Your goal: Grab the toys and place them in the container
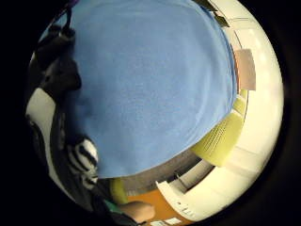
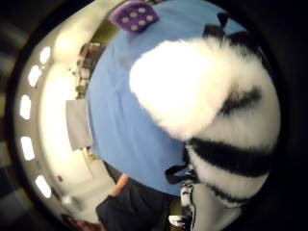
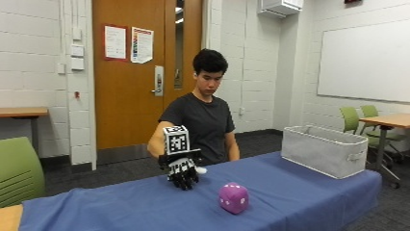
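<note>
Toys: a striped plush is gripped in the gloved right hand at centre frame, best carried high over the blue bench to the grey container at right.

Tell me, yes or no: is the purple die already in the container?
No, the die sits on the blue cloth, apart from the container.

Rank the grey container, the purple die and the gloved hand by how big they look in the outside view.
1. grey container
2. gloved right hand and purple die: look alike, and the die sits nearer the camera, so unranked.
</note>
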Action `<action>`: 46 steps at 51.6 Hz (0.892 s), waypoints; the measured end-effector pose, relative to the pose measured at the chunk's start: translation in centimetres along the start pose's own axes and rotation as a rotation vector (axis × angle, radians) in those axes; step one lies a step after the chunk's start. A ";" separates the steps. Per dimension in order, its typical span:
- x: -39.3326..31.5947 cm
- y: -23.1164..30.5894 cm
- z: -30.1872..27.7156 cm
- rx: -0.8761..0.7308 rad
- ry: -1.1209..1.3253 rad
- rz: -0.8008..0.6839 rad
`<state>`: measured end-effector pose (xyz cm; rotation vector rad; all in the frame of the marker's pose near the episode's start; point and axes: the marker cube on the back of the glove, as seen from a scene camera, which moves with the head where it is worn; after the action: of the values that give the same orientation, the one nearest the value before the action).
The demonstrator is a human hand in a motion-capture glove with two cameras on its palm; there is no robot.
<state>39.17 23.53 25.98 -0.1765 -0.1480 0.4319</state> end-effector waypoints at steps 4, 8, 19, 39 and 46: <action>-0.7 0.5 -0.4 0.071 0.044 0.026; -1.1 0.7 -0.3 0.162 0.070 0.043; -1.6 -0.5 -1.9 0.071 0.028 -0.035; -16.7 -1.7 -18.3 0.280 -0.034 -0.224; -24.5 -3.3 -23.1 0.342 -0.010 -0.340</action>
<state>22.63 6.95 1.57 0.1862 -0.1089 0.1145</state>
